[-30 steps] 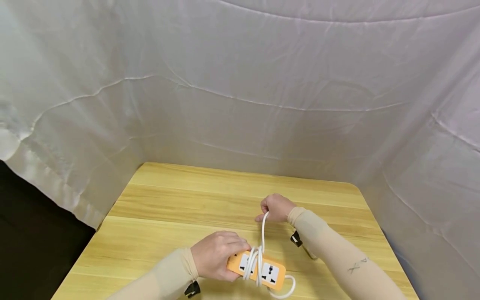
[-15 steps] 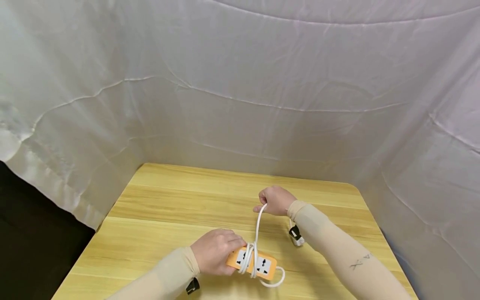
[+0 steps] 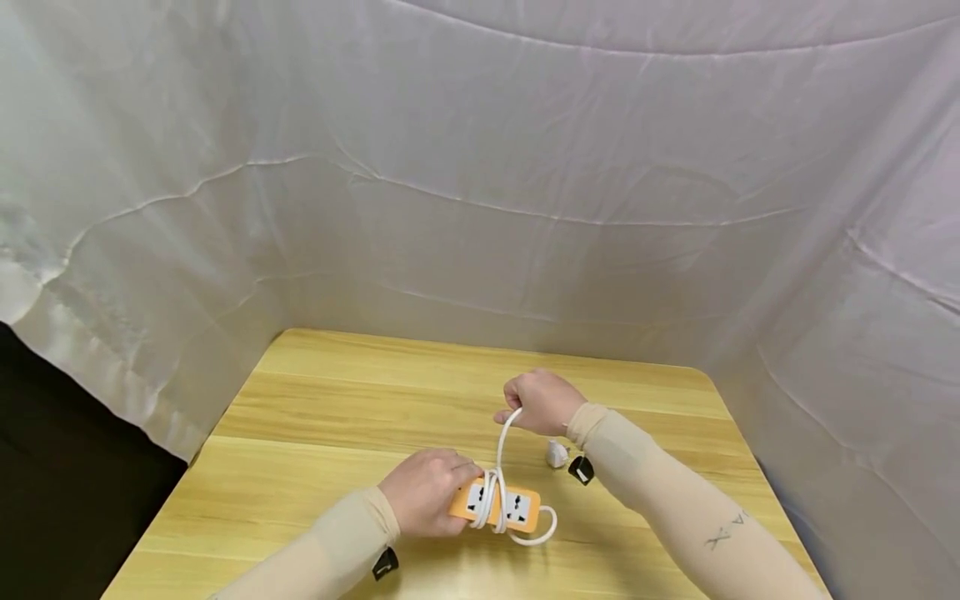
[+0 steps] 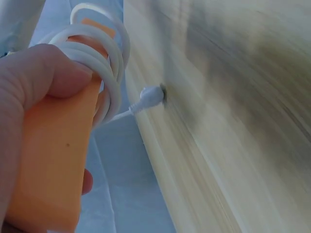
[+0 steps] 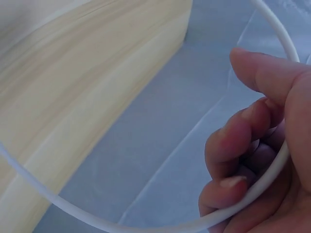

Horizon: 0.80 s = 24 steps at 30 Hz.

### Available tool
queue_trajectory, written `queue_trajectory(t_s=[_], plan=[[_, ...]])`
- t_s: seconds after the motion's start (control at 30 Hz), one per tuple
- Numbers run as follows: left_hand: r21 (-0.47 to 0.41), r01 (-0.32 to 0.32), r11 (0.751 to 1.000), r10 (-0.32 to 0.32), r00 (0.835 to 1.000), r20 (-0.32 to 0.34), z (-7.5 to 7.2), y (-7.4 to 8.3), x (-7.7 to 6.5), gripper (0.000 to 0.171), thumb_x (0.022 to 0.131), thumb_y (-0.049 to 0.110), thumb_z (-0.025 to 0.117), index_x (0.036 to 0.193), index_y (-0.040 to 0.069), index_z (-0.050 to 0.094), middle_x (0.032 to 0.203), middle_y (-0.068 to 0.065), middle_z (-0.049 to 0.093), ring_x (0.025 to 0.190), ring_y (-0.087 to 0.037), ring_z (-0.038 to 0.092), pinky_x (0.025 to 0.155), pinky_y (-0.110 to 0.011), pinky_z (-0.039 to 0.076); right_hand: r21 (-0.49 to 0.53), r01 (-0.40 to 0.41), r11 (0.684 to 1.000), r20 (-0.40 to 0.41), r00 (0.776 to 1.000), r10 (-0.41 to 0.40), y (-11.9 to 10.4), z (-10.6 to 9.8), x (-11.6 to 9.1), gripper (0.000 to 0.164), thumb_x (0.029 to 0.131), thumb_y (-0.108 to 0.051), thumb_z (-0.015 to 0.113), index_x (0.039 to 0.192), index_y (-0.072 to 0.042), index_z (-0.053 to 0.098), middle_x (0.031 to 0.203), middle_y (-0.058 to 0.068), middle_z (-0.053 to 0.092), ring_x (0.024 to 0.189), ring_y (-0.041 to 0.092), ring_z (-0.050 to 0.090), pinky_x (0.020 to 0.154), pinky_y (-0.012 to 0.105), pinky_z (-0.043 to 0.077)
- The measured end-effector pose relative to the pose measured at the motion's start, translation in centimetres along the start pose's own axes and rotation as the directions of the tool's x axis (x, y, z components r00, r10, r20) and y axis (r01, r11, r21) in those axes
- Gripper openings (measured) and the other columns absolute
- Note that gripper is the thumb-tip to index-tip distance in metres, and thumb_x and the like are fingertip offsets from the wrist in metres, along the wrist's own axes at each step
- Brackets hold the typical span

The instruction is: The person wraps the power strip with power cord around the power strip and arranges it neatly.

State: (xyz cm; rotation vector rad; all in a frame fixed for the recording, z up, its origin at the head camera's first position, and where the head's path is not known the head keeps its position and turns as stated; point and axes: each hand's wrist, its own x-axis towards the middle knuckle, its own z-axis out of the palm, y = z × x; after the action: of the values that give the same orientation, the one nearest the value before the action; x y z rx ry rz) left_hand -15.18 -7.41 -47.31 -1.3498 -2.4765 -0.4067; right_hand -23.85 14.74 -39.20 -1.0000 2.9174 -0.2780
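My left hand grips one end of an orange power strip with white socket panels. A white cord is wound several times round the strip's middle and loops past its far end. In the left wrist view, my thumb lies along the strip's orange side. Farther back, my right hand holds the cord, its fingers curled round it in the right wrist view. A white plug is below my right wrist; in the left wrist view it appears to touch the tabletop.
A wood-grain table lies beneath both hands. Pale grey cloth hangs behind it and along both sides. At the lower left is a dark area. Small black devices sit under the wrists.
The strip and my left hand have shifted slightly up and left. My right hand has moved up and left with the cord. The plug has swung left, now in plain view.
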Motion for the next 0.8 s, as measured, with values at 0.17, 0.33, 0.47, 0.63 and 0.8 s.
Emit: queue_trajectory(t_s=[0.17,0.33,0.47,0.63,0.8], plan=[[0.031,0.072,0.997,-0.072,0.997,0.0,0.0,-0.2,0.1,0.055,0.065,0.038,0.082,0.109,0.009,0.069,0.1,-0.001,0.071,0.087,-0.011,0.065,0.08,-0.027,0.055,0.03,0.001,1.0,-0.011,1.0,-0.001,-0.8,-0.3,-0.4,0.045,0.084,-0.039,0.072,0.059,-0.022,0.039,0.051,-0.012,0.028,0.048,0.002,0.031,0.048,0.019,0.031],[0.044,0.149,0.988,-0.148,0.989,-0.015,-0.2,-0.7,0.3,0.054,0.067,0.037,0.081,0.109,0.007,0.068,0.1,-0.003,0.071,0.091,-0.015,0.067,0.083,-0.031,0.055,0.072,0.054,0.996,-0.04,0.998,-0.051,-1.5,-0.7,-1.0,0.037,0.083,-0.02,0.071,0.06,-0.02,0.043,0.052,-0.012,0.032,0.049,0.001,0.032,0.047,0.019,0.03],[0.042,0.201,0.979,-0.199,0.979,-0.047,-0.3,-1.1,0.4,0.054,0.068,0.037,0.079,0.11,0.005,0.068,0.102,-0.005,0.071,0.092,-0.018,0.067,0.082,-0.033,0.055,0.096,0.088,0.992,-0.05,0.995,-0.084,-2.1,-1.0,-1.4,0.028,0.083,-0.015,0.066,0.064,-0.019,0.047,0.053,-0.012,0.038,0.05,0.001,0.035,0.047,0.018,0.032],[0.043,0.245,0.968,-0.238,0.963,-0.125,-0.3,-1.4,0.5,0.055,0.066,0.037,0.081,0.109,0.003,0.068,0.1,-0.007,0.071,0.089,-0.019,0.067,0.079,-0.032,0.056,0.129,0.097,0.987,-0.057,0.994,-0.09,-2.8,-1.1,-2.0,0.025,0.085,-0.016,0.065,0.067,-0.018,0.047,0.057,-0.011,0.037,0.051,0.001,0.034,0.048,0.018,0.032],[0.036,0.301,0.953,-0.291,0.941,-0.17,-0.5,-1.6,0.5,0.057,0.067,0.034,0.082,0.111,0.002,0.067,0.101,-0.009,0.071,0.091,-0.022,0.067,0.081,-0.034,0.056,0.189,0.114,0.975,-0.077,0.992,-0.101,-3.7,-1.0,-2.6,0.021,0.085,-0.014,0.066,0.072,-0.018,0.049,0.06,-0.01,0.043,0.051,0.001,0.037,0.046,0.018,0.033]])
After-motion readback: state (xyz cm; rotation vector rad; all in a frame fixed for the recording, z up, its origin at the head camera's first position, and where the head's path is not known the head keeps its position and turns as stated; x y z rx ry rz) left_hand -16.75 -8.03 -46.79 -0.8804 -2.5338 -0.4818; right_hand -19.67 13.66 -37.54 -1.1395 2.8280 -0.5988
